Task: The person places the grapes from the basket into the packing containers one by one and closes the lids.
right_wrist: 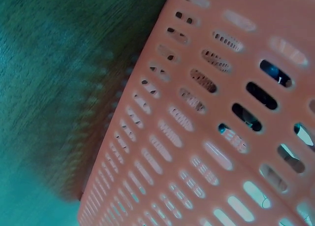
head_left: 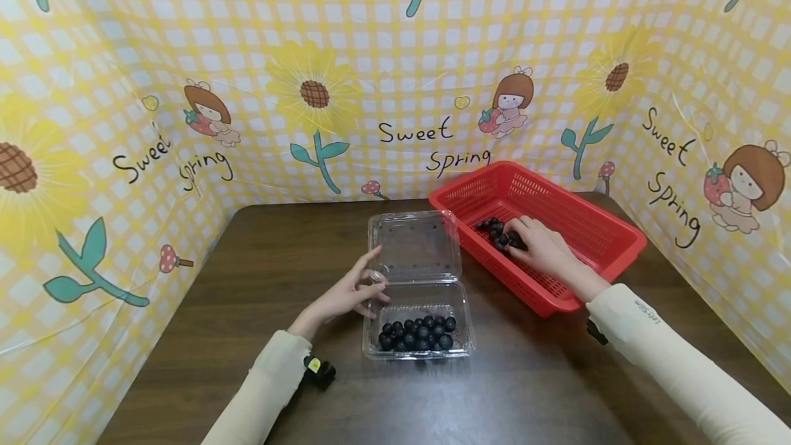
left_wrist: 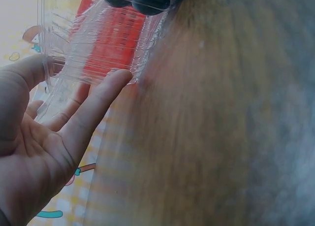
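Note:
A hinged clear plastic box [head_left: 417,296] lies on the table with its lid [head_left: 414,247] folded back, several dark grapes [head_left: 423,335] filling its near part. At the box's left side, my left hand [head_left: 347,292] touches the plastic near the hinge with spread, mostly straight fingers; the left wrist view shows fingertips [left_wrist: 122,77] against the ribbed wall. Inside the red basket [head_left: 575,208], my right hand [head_left: 544,246] points down with bent fingers, gripping dark grapes [head_left: 516,242]. From the right wrist, the basket's slotted wall [right_wrist: 147,132] hides most of that hand.
More dark grapes [head_left: 488,224] lie in the basket beside the right hand. The basket stands at an angle at the table's back right, its left corner close to the open lid. Behind the brown table [head_left: 278,246] hangs a yellow checked cloth [head_left: 247,53].

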Available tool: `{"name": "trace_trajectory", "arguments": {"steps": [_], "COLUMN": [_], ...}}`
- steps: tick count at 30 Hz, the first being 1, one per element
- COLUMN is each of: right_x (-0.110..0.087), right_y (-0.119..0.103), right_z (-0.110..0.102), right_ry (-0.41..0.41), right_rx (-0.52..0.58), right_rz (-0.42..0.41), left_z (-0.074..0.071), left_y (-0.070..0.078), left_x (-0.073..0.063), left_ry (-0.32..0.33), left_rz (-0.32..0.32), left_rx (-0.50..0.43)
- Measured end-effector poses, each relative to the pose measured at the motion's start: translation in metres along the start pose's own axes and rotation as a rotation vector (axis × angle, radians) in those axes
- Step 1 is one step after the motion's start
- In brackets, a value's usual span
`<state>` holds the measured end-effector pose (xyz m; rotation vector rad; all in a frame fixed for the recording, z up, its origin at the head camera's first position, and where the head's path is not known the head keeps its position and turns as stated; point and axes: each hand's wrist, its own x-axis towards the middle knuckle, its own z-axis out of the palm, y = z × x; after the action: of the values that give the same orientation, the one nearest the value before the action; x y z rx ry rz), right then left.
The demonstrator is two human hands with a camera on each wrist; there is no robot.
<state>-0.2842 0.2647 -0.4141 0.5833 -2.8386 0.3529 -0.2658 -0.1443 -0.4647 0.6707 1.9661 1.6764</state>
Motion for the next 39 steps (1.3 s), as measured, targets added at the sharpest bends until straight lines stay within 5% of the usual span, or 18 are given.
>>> {"name": "trace_trajectory", "arguments": {"steps": [17,39], "right_x": [0.001,-0.002], "right_y": [0.000,-0.002], "right_z": [0.000,-0.012], "right_ry": [0.039,0.138], "right_rx": [0.004,0.159], "right_rz": [0.008,0.070], "left_z": [-0.002,-0.002], "left_y": [-0.007,-0.007], "left_x": [0.001,0.000], "left_ry": [0.015,0.008], "left_rz": [0.011,0.011], "left_rx": [0.025,0.025]}}
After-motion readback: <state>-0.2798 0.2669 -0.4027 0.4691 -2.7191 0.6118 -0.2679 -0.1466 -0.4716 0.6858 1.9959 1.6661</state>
